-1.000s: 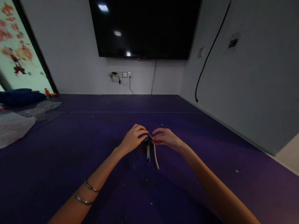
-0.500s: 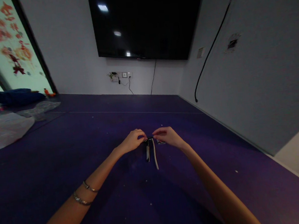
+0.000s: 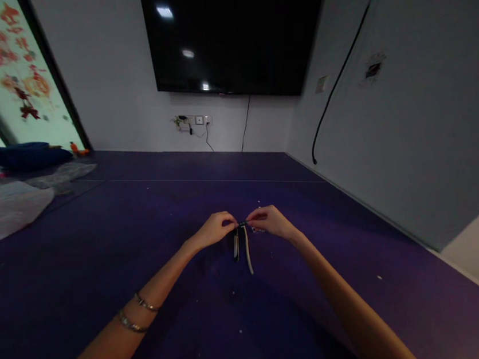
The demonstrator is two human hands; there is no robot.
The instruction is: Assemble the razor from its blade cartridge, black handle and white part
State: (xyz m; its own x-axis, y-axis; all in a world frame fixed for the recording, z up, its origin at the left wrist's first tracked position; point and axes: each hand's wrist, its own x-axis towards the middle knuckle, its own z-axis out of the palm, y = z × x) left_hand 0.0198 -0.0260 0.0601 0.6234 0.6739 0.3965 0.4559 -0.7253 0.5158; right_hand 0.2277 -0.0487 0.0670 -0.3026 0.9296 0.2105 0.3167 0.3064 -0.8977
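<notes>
My left hand (image 3: 216, 229) and my right hand (image 3: 271, 222) face each other low over the purple floor, fingertips pinched. Between them they hold the two ends of a short thin dark piece (image 3: 242, 224), too small to name. Below it is a narrow cream-coloured strip (image 3: 248, 253); whether it hangs from the piece or lies on the floor I cannot tell. Left of the strip is a slim black-and-white object (image 3: 235, 246), its kind unclear. A small patterned item (image 3: 257, 230) shows partly beneath my right fingers.
The purple floor (image 3: 171, 302) carries scattered white specks. At the left lie clear plastic sheeting (image 3: 13, 211) and a dark blue bundle (image 3: 24, 155). A television (image 3: 236, 36) hangs on the far wall above sockets (image 3: 199, 120). A black cable (image 3: 333, 88) dangles along the right wall.
Both hands have shifted very slightly, still pinching the dark piece, which shows a bit more between the fingertips. The cream strip has moved slightly lower in view.
</notes>
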